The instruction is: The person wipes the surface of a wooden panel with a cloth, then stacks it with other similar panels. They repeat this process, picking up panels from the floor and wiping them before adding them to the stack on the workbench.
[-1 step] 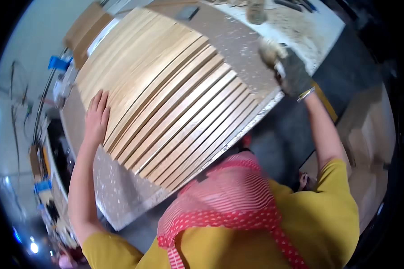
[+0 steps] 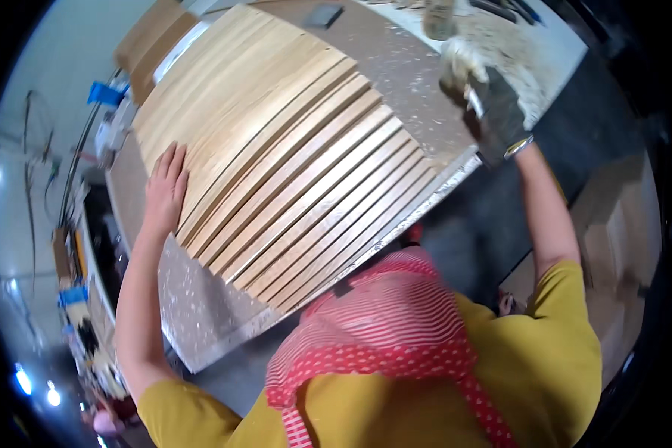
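A stepped stack of pale wooden boards (image 2: 239, 82) lies on the table, its edges fanned out in rows toward me. My bare left hand (image 2: 166, 193) rests flat on the left edge of the top board, fingers stretched out. Off the stack's right side, my right hand (image 2: 498, 112) wears a dark grey glove and is raised near the table's edge. Its fingers are closed around something; a cream-coloured bundle (image 2: 461, 63) and a small white edge show at the glove, too blurred to name.
The speckled brown table (image 2: 201, 306) has a pale, worn edge. A small grey block (image 2: 323, 15) lies beyond the boards. At the far right stands a white surface (image 2: 552, 45) with sawdust and dark-handled tools (image 2: 493, 9). Cardboard (image 2: 153, 37) stands at the far left.
The view has shifted slightly, so the boards and table sit a little farther right and higher. My left hand stays on the board; my right hand remains raised at the right.
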`<state>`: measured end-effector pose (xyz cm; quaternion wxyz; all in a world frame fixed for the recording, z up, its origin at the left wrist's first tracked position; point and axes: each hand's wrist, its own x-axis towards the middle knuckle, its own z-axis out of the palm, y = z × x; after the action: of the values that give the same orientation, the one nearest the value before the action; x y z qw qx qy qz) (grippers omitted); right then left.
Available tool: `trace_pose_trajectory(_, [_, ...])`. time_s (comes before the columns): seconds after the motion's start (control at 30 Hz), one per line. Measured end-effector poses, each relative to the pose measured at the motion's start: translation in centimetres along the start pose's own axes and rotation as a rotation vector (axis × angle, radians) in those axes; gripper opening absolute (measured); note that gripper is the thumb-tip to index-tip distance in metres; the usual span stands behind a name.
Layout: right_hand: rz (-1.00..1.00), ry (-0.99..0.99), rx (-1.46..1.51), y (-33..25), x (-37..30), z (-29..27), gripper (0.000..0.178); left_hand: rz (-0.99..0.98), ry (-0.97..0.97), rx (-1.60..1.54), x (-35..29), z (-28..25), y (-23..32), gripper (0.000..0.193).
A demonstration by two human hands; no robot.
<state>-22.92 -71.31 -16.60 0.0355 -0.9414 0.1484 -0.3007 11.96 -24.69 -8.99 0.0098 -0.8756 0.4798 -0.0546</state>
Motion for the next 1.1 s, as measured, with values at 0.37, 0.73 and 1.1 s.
trace_pose_trajectory(0.37, [-0.011,-0.455,0.034,22.3,0.8,7.2,0.038,-0.242,0.303,-0.195,-7.1,3.4,20.3,0.035])
trace_pose_trajectory(0.73, [-0.273,-0.535,-0.032,25.6,-1.5,10.3,0.040,-0.415,0.250,-0.198,-9.1,5.3,25.1,0.042])
trace_pose_trajectory(1.1, [0.495,-0.408,0.555,16.9,0.3,3.2,0.027,-0.382,0.331,-0.313,-6.6,4.9,25.2,0.034])
